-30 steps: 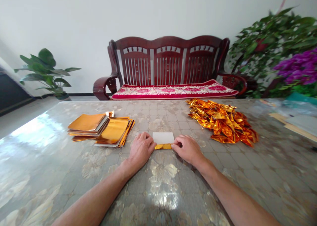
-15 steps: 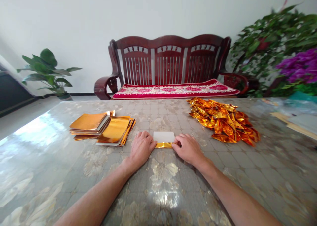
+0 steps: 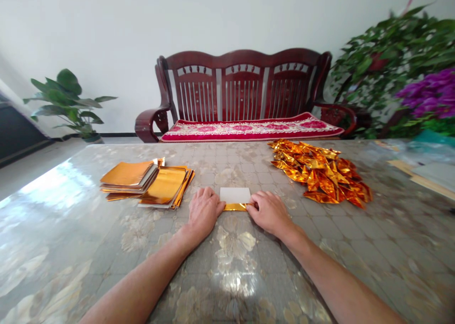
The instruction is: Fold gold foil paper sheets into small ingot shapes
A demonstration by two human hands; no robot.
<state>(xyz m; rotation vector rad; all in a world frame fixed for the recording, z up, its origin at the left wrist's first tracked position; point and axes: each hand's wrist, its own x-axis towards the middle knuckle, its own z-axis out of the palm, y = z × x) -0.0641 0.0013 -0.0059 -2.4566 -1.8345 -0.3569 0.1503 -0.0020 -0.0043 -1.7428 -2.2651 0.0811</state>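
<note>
Paper [image 3: 235, 195] lies flat on the table [image 3: 234, 262] in the head view, between the two hands and straight in front of the person. Its far part shows white, and its near edge is folded into a narrow gold strip [image 3: 234, 207]. The left hand [image 3: 206, 207] grasps the left end of that strip, its fingers bent and its thumb against the fold. The right hand [image 3: 269, 210] pinches the right end between thumb and curled fingers. Beyond the left hand, to its left, sit two stacks of gold sheets, the left stack [image 3: 126, 174] touching the right stack [image 3: 166, 185]. Past the right hand is a heap of folded gold pieces [image 3: 322, 175], pointed and shiny. Behind the table stands a dark red wooden bench [image 3: 241, 89] with a red and white flowered mat [image 3: 249, 130] on its seat.
</note>
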